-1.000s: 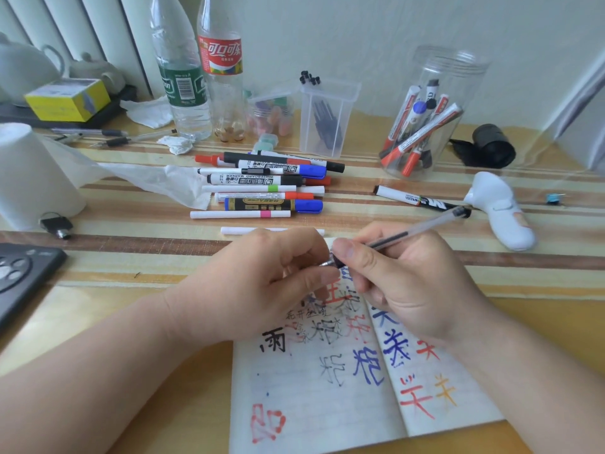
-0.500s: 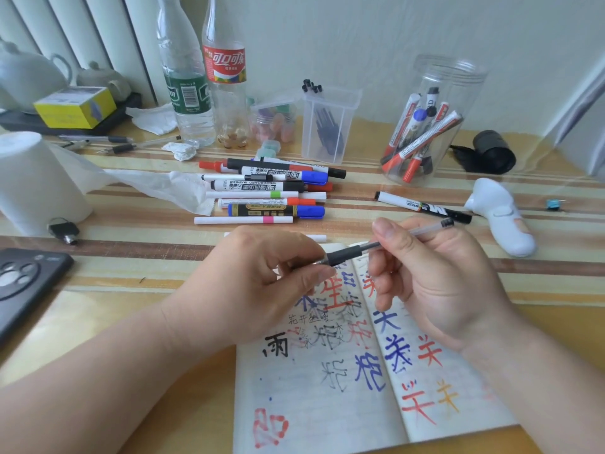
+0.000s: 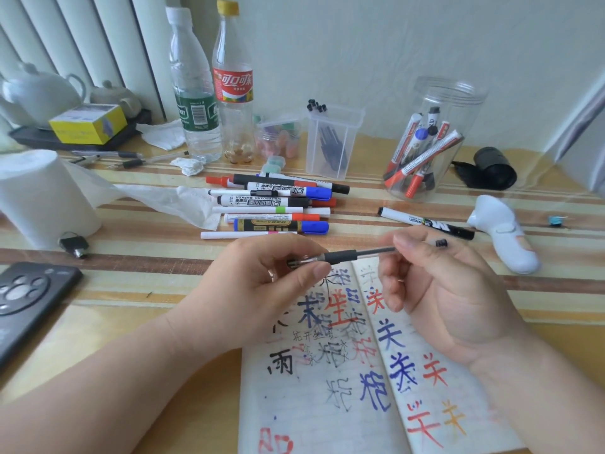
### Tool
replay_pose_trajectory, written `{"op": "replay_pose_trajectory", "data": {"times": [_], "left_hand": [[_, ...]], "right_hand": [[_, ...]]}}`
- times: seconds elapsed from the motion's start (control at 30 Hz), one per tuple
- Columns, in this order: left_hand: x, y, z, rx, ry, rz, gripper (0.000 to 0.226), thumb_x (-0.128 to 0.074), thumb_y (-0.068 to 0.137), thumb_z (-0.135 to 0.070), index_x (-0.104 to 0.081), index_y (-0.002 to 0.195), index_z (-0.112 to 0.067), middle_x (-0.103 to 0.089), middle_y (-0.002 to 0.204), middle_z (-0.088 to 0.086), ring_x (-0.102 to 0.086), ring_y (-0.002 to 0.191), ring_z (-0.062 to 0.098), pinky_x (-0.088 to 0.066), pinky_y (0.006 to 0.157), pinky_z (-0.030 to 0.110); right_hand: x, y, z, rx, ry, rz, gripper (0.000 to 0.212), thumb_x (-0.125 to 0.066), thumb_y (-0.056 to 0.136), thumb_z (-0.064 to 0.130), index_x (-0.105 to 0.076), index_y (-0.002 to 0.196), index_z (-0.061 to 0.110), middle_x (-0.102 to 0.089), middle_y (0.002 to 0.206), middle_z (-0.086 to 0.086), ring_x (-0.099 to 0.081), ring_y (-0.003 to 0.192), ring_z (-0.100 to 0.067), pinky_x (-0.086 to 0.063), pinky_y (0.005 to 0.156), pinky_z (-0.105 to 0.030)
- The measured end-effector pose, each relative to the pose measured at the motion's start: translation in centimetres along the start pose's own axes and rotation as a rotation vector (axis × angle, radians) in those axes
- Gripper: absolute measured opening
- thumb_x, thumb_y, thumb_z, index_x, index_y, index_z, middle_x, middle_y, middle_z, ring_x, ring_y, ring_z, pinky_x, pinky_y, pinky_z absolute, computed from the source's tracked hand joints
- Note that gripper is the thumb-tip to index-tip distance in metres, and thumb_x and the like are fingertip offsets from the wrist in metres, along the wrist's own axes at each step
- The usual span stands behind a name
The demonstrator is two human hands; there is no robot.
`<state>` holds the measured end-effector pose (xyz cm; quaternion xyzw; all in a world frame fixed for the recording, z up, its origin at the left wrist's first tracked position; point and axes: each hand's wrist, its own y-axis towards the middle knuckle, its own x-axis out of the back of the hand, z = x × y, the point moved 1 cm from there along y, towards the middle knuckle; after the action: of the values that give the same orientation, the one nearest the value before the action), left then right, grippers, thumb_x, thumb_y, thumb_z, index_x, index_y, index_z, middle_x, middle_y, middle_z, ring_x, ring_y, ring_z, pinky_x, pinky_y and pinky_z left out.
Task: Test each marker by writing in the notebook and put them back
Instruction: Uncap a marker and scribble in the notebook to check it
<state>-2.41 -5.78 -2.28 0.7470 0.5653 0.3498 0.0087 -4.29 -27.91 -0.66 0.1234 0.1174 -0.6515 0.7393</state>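
Note:
A clear gel pen (image 3: 347, 256) with a black grip lies level between my two hands, above the open notebook (image 3: 347, 385) covered in coloured characters. My left hand (image 3: 265, 283) pinches the pen's tip end between thumb and fingers; whether a cap is on it I cannot tell. My right hand (image 3: 438, 290) holds the barrel's other end with its thumb on top. A heap of whiteboard markers (image 3: 278, 204) lies on the table behind my hands. A clear round jar (image 3: 435, 139) at the back right holds several more markers. One black-and-white marker (image 3: 425, 222) lies alone beside it.
A clear square box (image 3: 334, 142) with pen refills, two plastic bottles (image 3: 209, 93), a paper roll (image 3: 36, 198), a dark phone (image 3: 26, 296), a white handheld device (image 3: 504, 237), a black roll (image 3: 491, 168) and a teapot tray (image 3: 42, 93) crowd the striped table.
The pen rose from the page and turned level. My hands moved apart along it, the left to the tip end, the right to the back end.

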Motion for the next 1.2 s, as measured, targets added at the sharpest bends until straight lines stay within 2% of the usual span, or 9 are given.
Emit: {"op": "replay_pose_trajectory", "data": {"times": [0.07,0.3,0.47,0.67,0.9,1.0,1.07,1.13,1.2], "left_hand": [[-0.1,0.0,0.1,0.027,-0.024,0.000,0.018,-0.065,0.093,-0.044,-0.073,0.099,-0.028,-0.068,0.077,-0.018,-0.065,0.071,0.011,-0.050,0.066,0.027],[0.1,0.0,-0.8,-0.006,-0.033,0.012,0.017,-0.064,0.095,-0.033,-0.073,0.091,-0.018,-0.061,0.066,-0.008,-0.054,0.055,0.007,-0.041,0.056,0.017],[0.3,0.0,-1.1,-0.024,0.006,-0.016,0.017,-0.066,0.093,-0.033,-0.074,0.090,-0.018,-0.067,0.070,-0.005,-0.063,0.063,0.016,-0.051,0.058,0.028],[-0.1,-0.1,-1.2,-0.044,0.034,0.000,0.018,-0.064,0.095,-0.031,-0.073,0.089,-0.018,-0.063,0.067,-0.003,-0.061,0.065,0.019,-0.049,0.061,0.035],[-0.9,0.2,-1.0,0.059,-0.082,-0.015,0.026,-0.063,0.088,-0.042,-0.076,0.101,-0.024,-0.066,0.066,-0.014,-0.056,0.053,-0.002,-0.041,0.057,0.008],[-0.9,0.6,-0.6,0.150,-0.355,-0.077,0.029,-0.072,0.081,-0.035,-0.072,0.106,-0.022,-0.070,0.068,-0.003,-0.058,0.053,0.011,-0.049,0.059,0.022],[-0.6,0.9,-0.1,0.200,-0.639,-0.117,0.024,-0.078,0.080,-0.023,-0.069,0.101,-0.014,-0.072,0.074,0.013,-0.062,0.058,0.025,-0.054,0.063,0.033],[-0.3,1.1,0.0,0.232,-0.847,-0.127,0.016,-0.079,0.080,-0.018,-0.070,0.092,-0.011,-0.070,0.075,0.018,-0.064,0.059,0.026,-0.056,0.063,0.033],[-0.3,1.2,0.0,0.252,-0.894,-0.116,0.010,-0.076,0.080,-0.021,-0.074,0.085,-0.013,-0.068,0.072,0.015,-0.064,0.059,0.024,-0.056,0.064,0.032]], "right_hand": [[0.2,0.0,0.1,0.007,-0.012,-0.035,0.003,-0.071,0.076,0.013,-0.072,0.075,0.010,-0.060,0.066,-0.015,-0.054,0.053,-0.020,-0.046,0.041,-0.027],[-0.3,-0.6,-0.2,-0.008,-0.113,-0.001,0.007,-0.071,0.072,0.017,-0.070,0.071,0.010,-0.059,0.065,-0.014,-0.052,0.050,-0.017,-0.044,0.039,-0.025],[-0.6,-0.6,-0.4,-0.033,-0.074,-0.009,0.007,-0.064,0.078,0.008,-0.062,0.071,0.006,-0.055,0.063,-0.014,-0.048,0.048,-0.017,-0.040,0.037,-0.024],[-0.6,-0.7,-0.3,-0.052,-0.071,-0.014,0.010,-0.064,0.078,0.008,-0.062,0.069,0.009,-0.053,0.063,-0.014,-0.047,0.048,-0.017,-0.038,0.037,-0.024],[0.0,-0.3,0.6,0.024,-0.092,0.004,0.005,-0.072,0.075,0.016,-0.067,0.075,0.014,-0.057,0.065,-0.015,-0.051,0.051,-0.020,-0.042,0.041,-0.026],[0.7,-0.1,0.6,0.039,-0.090,0.036,0.007,-0.074,0.079,0.015,-0.068,0.079,0.012,-0.062,0.069,-0.016,-0.057,0.056,-0.024,-0.048,0.047,-0.028],[0.9,0.0,0.6,0.047,-0.121,0.082,0.023,-0.084,0.072,0.025,-0.070,0.082,0.010,-0.066,0.074,-0.018,-0.063,0.063,-0.025,-0.052,0.052,-0.029],[0.9,-0.1,0.5,0.042,-0.174,0.106,0.040,-0.092,0.063,0.035,-0.071,0.083,0.007,-0.070,0.079,-0.020,-0.066,0.066,-0.026,-0.054,0.057,-0.029],[0.7,-0.2,0.2,0.044,-0.225,0.113,0.043,-0.093,0.061,0.041,-0.073,0.081,0.008,-0.070,0.076,-0.020,-0.065,0.063,-0.025,-0.054,0.056,-0.029]]}}
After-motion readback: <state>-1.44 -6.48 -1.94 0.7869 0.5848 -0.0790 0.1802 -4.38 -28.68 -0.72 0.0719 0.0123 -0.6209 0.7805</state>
